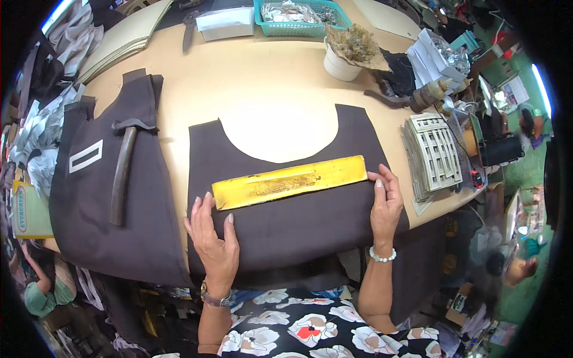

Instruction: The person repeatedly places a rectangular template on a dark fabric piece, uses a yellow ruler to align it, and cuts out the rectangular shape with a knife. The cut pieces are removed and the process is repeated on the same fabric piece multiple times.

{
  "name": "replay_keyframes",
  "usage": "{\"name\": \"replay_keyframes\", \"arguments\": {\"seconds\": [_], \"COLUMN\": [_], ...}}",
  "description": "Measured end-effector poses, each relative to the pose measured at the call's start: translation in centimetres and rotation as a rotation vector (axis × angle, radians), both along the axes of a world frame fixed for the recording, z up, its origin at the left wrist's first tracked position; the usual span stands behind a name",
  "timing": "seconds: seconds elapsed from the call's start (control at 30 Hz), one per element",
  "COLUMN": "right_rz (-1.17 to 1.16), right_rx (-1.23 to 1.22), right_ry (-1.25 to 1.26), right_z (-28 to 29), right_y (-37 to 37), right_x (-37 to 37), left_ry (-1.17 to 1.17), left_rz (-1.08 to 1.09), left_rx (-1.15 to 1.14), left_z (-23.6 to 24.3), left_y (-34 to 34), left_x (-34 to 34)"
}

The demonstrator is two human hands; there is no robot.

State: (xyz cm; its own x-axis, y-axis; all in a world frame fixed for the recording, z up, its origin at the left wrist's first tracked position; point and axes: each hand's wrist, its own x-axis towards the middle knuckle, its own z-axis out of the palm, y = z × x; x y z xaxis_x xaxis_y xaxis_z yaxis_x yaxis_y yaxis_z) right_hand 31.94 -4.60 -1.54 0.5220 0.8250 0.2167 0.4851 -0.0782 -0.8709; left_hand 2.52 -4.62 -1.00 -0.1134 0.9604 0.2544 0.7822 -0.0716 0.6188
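A yellow, stained strip (287, 182) lies crosswise on a dark fabric piece (286, 227) with a curved neckline cut-out. My left hand (215, 244) is at the strip's left end, fingertips beside it and on the fabric, fingers apart. My right hand (385, 206) is at the other end, index fingertip at the strip's corner, fingers loosely bent and apart. On the left, a hammer (124, 173) lies on a second dark fabric piece (95, 227), next to a small white rectangular frame shape (86, 156).
Tan worktable (256, 68); stacked pale templates (433, 155) at right; clamp-like tool (427, 94); white pot (341, 65); teal basket (301, 30); white box (224, 22); card sheets (122, 39); pale scraps (39, 143). Other people (45, 292), (519, 268) sit at the edges.
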Motion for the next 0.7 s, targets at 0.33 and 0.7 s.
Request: {"name": "replay_keyframes", "arguments": {"seconds": [0.33,0.7], "right_rz": [-0.002,0.007], "right_rx": [-0.006,-0.004], "right_ry": [0.018,-0.063], "right_z": [-0.08,0.09], "right_y": [0.11,0.09], "right_x": [0.0,-0.05], "left_ry": [0.0,-0.018], "left_rz": [-0.063,-0.069], "left_rx": [-0.021,-0.019], "left_z": [-0.03,0.1], "left_y": [-0.04,-0.02], "left_x": [-0.29,-0.28]}}
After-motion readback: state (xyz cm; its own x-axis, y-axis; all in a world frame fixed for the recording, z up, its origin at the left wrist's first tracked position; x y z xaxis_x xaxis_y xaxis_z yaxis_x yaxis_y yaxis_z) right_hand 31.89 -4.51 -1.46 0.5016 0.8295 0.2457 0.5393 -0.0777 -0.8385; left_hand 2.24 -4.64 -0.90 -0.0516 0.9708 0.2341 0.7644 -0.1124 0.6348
